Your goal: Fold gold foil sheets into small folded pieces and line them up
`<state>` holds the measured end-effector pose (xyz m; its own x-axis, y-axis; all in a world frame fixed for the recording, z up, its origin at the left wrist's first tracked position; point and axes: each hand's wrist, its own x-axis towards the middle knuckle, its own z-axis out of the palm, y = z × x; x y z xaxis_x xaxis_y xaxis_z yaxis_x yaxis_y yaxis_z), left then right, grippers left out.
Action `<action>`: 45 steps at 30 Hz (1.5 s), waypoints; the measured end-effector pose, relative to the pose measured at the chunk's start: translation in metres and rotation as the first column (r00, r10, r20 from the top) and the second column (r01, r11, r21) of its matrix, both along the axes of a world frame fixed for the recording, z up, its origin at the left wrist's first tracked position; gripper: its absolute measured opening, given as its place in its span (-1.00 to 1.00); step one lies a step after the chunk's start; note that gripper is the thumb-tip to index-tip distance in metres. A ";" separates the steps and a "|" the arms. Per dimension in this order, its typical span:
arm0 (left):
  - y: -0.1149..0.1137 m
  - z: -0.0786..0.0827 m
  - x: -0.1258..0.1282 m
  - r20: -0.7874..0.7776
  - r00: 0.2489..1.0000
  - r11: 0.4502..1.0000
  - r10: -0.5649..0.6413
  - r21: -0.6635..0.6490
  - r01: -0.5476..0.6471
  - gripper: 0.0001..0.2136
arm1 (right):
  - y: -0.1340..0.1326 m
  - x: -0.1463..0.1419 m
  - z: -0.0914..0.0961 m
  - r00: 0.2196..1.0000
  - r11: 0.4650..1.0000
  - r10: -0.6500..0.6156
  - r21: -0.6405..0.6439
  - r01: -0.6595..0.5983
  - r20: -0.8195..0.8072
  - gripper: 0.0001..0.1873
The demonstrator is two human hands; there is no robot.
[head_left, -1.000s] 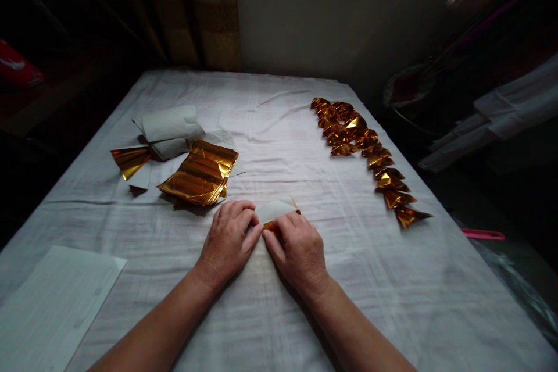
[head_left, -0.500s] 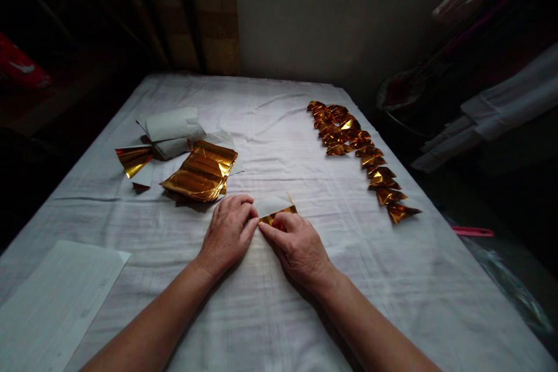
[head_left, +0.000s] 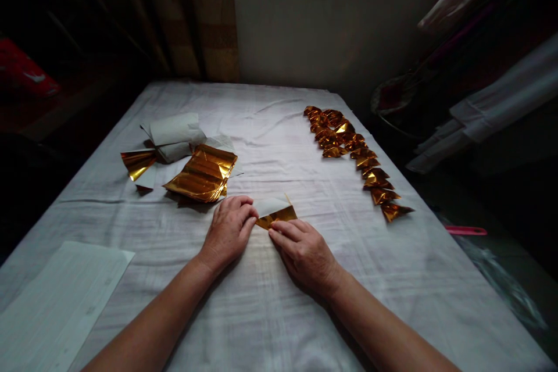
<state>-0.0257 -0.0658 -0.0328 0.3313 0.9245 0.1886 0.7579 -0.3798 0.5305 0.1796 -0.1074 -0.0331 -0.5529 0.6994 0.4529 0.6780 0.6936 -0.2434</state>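
Table: a wide top under a pale, wrinkly cloth [head_left: 279, 314].
White sheet: a big, flat, pale paper sheet [head_left: 65, 296] lies at the near left.
Clear plastic: a see-through, crinkly plastic thing [head_left: 501, 285] is past the right edge; I can't tell if it holds anything.
Right hand: the right hand [head_left: 305, 253] has its fingers close together, their tips on the paper's near edge. The thumb hides, so I can't tell if it pinches.
Left hand: the left hand [head_left: 231, 226] is curled, thumb close to the fingers, at the paper's left end. I can't tell if it pinches or just presses.
Folded paper: a small folded paper, shiny gold and white [head_left: 274, 214], lies on the cloth between the fingertips, white part farther away.
Pink handle: a pink stick-like thing [head_left: 466, 231] is past the right edge.
Gold pile: a stack of shiny gold foil sheets [head_left: 203, 174] sits just beyond the left hand.
Gold shapes: many pointy, folded gold foil shapes [head_left: 370, 168] make a line on the right.
White roll: a curled white paper [head_left: 172, 131] lies behind the pile.
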 end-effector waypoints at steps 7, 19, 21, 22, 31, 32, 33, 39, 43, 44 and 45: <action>0.000 -0.006 -0.003 0.041 0.999 0.995 -0.017 0.098 0.013 -0.81 | -0.001 -0.001 -0.002 0.999 0.999 -0.028 -0.022 0.028 -0.020 -0.75; -0.025 0.002 0.016 -0.140 0.974 0.956 -0.181 0.206 0.207 -0.75 | 0.001 0.003 -0.005 0.969 0.986 -0.129 -0.132 0.103 -0.212 -0.75; -0.024 0.003 0.016 -0.156 0.971 0.957 -0.182 0.197 0.211 -0.76 | 0.002 0.007 -0.007 0.934 0.961 -0.266 -0.139 0.239 -0.238 -0.76; -0.023 0.004 0.015 -0.163 0.969 0.956 -0.186 0.196 0.217 -0.76 | 0.002 0.008 -0.008 0.911 0.939 -0.338 -0.146 0.311 -0.236 -0.74; -0.017 0.006 0.005 -0.177 0.964 0.946 -0.201 0.219 0.237 -0.80 | 0.004 0.014 -0.009 0.873 0.893 -0.439 -0.212 0.397 -0.212 -0.63; -0.016 0.006 0.004 -0.179 0.963 0.946 -0.202 0.220 0.240 -0.81 | 0.003 0.014 -0.009 0.877 0.896 -0.429 -0.225 0.383 -0.215 -0.63; -0.015 0.007 0.003 -0.180 0.962 0.945 -0.203 0.221 0.241 -0.81 | 0.003 0.014 -0.009 0.883 0.900 -0.416 -0.239 0.365 -0.216 -0.63; -0.012 0.007 0.001 -0.147 0.973 0.954 -0.178 0.218 0.207 -0.79 | 0.004 0.015 -0.009 0.904 0.907 -0.370 -0.292 0.302 -0.215 -0.59; -0.009 0.004 0.001 -0.137 0.978 0.958 -0.160 0.216 0.187 -0.82 | 0.006 0.018 -0.010 0.916 0.928 -0.313 -0.289 0.237 -0.253 -0.49; -0.008 0.003 0.001 -0.138 0.977 0.957 -0.160 0.220 0.188 -0.81 | 0.006 0.019 -0.011 0.921 0.934 -0.290 -0.285 0.213 -0.262 -0.47; -0.008 0.003 0.000 -0.141 0.976 0.955 -0.165 0.224 0.194 -0.81 | 0.007 0.019 -0.011 0.925 0.940 -0.269 -0.281 0.192 -0.269 -0.46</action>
<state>-0.0253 -0.0735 -0.0302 0.5207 0.7819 0.3428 0.7179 -0.6183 0.3198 0.1991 -0.1008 -0.0440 -0.2282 0.9009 0.3693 0.6802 0.4189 -0.6016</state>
